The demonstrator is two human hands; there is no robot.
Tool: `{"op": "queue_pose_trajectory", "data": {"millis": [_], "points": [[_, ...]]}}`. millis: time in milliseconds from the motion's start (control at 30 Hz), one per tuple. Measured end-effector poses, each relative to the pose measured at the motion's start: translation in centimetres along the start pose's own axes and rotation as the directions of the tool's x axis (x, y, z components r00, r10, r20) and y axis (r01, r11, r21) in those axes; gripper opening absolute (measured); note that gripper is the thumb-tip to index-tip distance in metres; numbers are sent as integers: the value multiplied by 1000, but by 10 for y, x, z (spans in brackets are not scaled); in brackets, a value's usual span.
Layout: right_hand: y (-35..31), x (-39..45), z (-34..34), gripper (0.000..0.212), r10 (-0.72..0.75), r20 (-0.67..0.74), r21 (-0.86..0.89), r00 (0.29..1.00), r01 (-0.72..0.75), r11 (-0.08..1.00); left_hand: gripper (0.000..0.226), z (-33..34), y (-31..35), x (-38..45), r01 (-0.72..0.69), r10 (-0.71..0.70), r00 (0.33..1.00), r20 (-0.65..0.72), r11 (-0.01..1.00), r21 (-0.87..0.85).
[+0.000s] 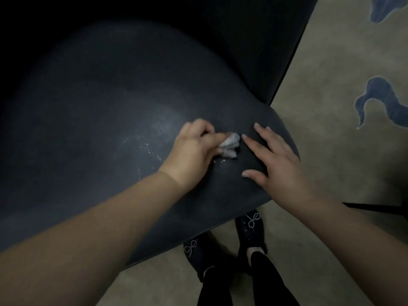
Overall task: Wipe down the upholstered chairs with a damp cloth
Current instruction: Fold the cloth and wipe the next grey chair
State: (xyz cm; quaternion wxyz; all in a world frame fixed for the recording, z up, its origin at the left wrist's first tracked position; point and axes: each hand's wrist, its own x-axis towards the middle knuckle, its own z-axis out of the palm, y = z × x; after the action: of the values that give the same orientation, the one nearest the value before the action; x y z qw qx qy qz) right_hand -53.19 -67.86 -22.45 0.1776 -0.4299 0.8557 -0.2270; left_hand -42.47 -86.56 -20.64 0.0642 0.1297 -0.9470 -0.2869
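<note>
My left hand (194, 151) has its fingers curled around a small crumpled white damp cloth (230, 145), pressed against the dark blue-grey upholstered chair seat (99, 120) near its right edge. Wet streaks glisten on the seat just left of that hand. My right hand (273, 157) lies flat beside the cloth, fingers straight and spread, holding nothing. Below, I see black bow-trimmed slippers (250, 228) on a beige carpet (344, 107).

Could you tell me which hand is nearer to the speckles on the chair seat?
Left. The left hand sits just right of the speckles; the right hand rests farther right, near the seat edge.
</note>
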Motion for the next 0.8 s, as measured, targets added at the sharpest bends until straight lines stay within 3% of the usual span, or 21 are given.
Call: {"op": "queue_pose_trajectory", "data": {"millis": [67, 133, 200, 300, 400, 500, 567, 700, 800], "points": [[-3, 0, -2, 79, 19, 40, -4, 999, -19, 1000, 35, -11, -10, -16, -77, 76, 992, 100, 997, 5], [-6, 0, -3, 83, 39, 67, 1, 997, -39, 999, 31, -23, -30, -14, -83, 77, 993, 93, 995, 58], [-9, -1, -3, 85, 47, 65, 13, 997, -48, 999, 25, -28, -44, 0, 46, -45, 999, -11, 994, 96], [-12, -1, -1, 87, 62, 59, 20, 996, -63, 998, 24, -13, -29, 9, 202, -199, 973, -120, 979, 17], [-13, -2, 0, 88, 81, 61, 6, 995, -81, 997, 33, 4, 2, -19, 73, -76, 996, -40, 995, -73], [-14, -2, 0, 88, 81, 60, 16, 995, -82, 996, 34, -7, -4, -46, -23, 25, 998, 51, 999, -39], [-16, -1, 0, 88, 91, 67, 16, 994, -92, 996, 29, -22, -27, -45, -6, 7, 1000, -22, 999, 38], [-20, 1, 1, 88, 117, 56, 24, 992, -119, 993, 23, -26, -45, -24, 318, -307, 918, -250, 948, 2], [-20, 2, 1, 89, 124, 52, 3, 991, -125, 992, 25, 0, -13, -35, 258, -265, 930, -255, 964, -62]]}}
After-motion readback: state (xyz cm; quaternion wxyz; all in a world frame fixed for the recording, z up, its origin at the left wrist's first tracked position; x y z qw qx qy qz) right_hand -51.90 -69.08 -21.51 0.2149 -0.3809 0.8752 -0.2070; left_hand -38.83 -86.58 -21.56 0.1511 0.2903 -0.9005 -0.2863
